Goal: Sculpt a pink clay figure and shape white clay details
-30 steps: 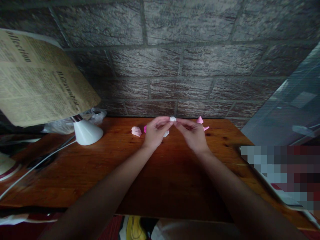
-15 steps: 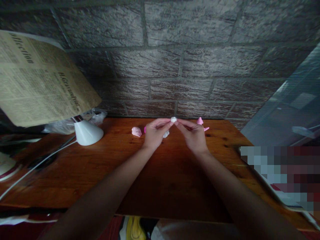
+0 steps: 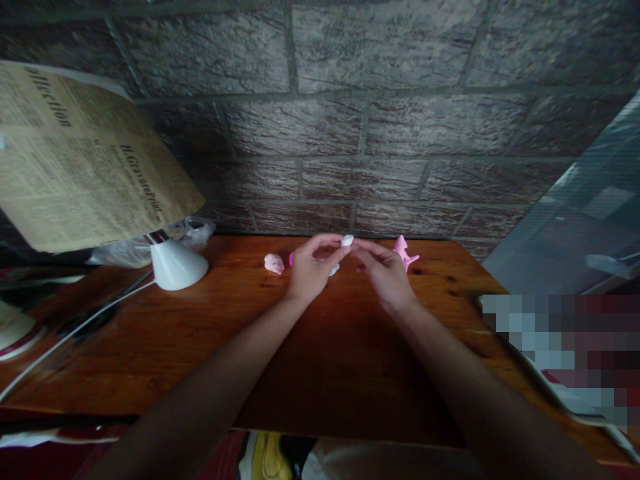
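Note:
Between my fingertips, above the back of the table, is a small white lump of modelling clay (image 3: 347,241). My left hand (image 3: 315,267) pinches it from the left with thumb and fingers. My right hand (image 3: 387,270) has its thumb and index finger against the right side of the lump. Behind my left hand, partly hidden, lie a second white clay lump (image 3: 335,269) and a bright magenta piece (image 3: 291,259). A pale pink clay lump (image 3: 274,263) rests further left. Just beyond my right hand a pink clay figure (image 3: 404,253) with pointed parts is partly covered by the fingers.
On the left of the wooden table (image 3: 200,347) stands a lamp with a white base (image 3: 180,267) and newsprint shade (image 3: 95,160). Its white cord (image 3: 80,340) runs to the front left. A brick wall (image 3: 320,127) closes off the back; a translucent panel (image 3: 575,213) leans at right.
The white clay lump has turned slightly between my fingers. My right hand has shifted a little left and down, uncovering more of the pink figure.

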